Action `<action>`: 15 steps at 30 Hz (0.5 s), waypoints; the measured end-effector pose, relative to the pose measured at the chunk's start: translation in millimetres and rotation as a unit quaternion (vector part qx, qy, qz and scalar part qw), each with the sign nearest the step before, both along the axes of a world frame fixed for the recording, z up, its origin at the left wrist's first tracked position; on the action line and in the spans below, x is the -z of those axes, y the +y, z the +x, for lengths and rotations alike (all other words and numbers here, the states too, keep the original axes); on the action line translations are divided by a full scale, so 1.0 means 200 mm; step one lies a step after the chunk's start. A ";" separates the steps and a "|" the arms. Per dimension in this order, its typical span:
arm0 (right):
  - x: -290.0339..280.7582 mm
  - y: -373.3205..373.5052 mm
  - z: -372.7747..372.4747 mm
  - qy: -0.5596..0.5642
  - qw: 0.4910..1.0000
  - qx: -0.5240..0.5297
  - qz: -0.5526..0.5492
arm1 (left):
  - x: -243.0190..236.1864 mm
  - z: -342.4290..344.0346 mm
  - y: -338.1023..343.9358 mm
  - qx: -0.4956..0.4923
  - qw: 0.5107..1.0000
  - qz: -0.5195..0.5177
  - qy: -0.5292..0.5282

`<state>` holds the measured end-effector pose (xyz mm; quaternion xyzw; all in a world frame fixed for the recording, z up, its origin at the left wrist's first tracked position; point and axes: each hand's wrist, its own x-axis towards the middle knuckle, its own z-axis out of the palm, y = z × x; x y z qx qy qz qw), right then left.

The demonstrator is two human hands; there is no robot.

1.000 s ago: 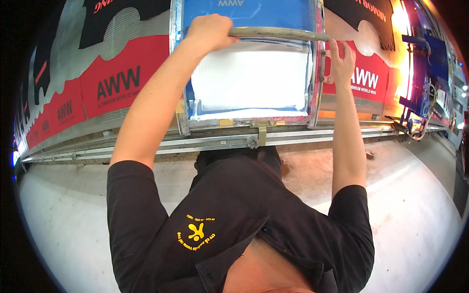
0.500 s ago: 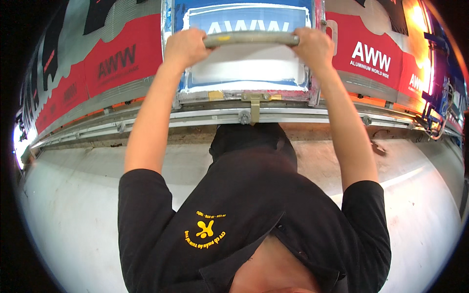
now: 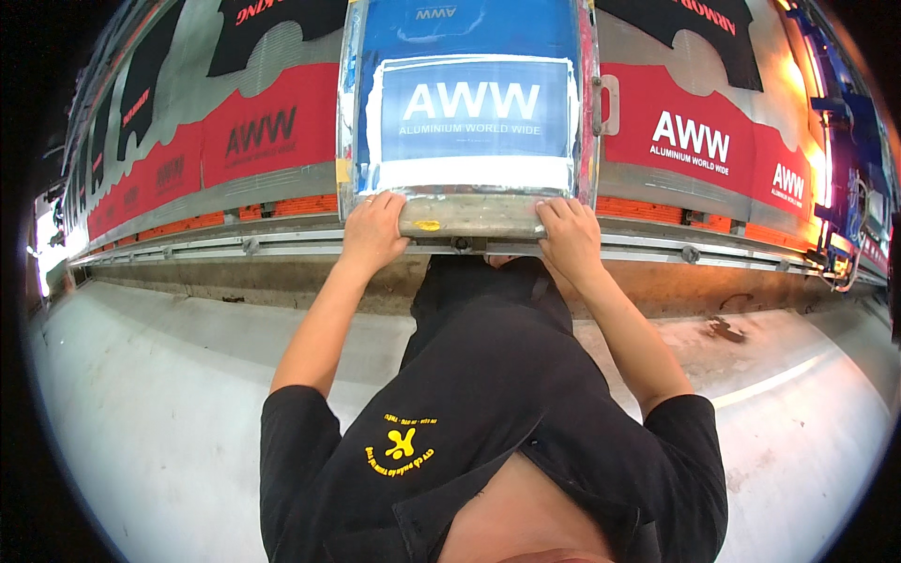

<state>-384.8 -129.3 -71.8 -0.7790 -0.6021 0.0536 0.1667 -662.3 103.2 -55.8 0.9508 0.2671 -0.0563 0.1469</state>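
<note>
Both my hands grip a squeegee (image 3: pixel 469 218) with a yellow smear on its worn grey holder. My left hand (image 3: pixel 375 228) is closed round its left end and my right hand (image 3: pixel 570 237) round its right end. It lies across the near end of a blue printing screen (image 3: pixel 469 42) in a frame (image 3: pixel 589 103). Just beyond the squeegee, a thick band of white ink (image 3: pixel 479 174) spans the mesh. Pale lettering (image 3: pixel 472 100) shows through the screen, inside a white ink border. The squeegee's blade edge is hidden.
Red fabric pieces with dark print (image 3: pixel 263 131) lie left of the screen, and one with white print (image 3: pixel 694 136) lies right. Black garment pieces (image 3: pixel 676 33) are farther back. A metal rail (image 3: pixel 648 250) runs along the table's near edge. Machinery and bright lamps (image 3: pixel 828 178) stand at right.
Both hands have drawn the squeegee toward me, from over the screen's lettering to its near end. The lettering is uncovered now, and the white ink has gathered in a narrower band near the squeegee.
</note>
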 end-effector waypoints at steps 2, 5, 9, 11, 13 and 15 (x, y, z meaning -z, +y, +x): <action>-0.12 0.08 0.04 0.038 0.999 -0.004 -0.003 | -0.12 0.07 0.12 0.004 0.999 -0.026 0.038; -0.13 0.32 0.20 0.023 1.000 0.000 0.013 | -0.16 0.22 0.39 0.002 0.998 -0.038 0.050; -0.11 0.78 0.49 -0.009 0.997 0.047 -0.060 | -0.10 0.57 0.88 0.000 0.994 -0.058 0.094; -0.12 1.02 0.68 -0.009 0.994 0.064 -0.088 | -0.09 0.76 1.11 0.027 0.996 -0.032 0.082; -0.07 1.19 0.83 -0.011 0.993 0.073 -0.097 | -0.04 0.88 1.31 0.048 0.996 -0.011 0.069; -0.03 1.32 0.93 -0.010 0.989 0.087 -0.120 | 0.05 0.98 1.43 0.054 0.997 0.010 0.062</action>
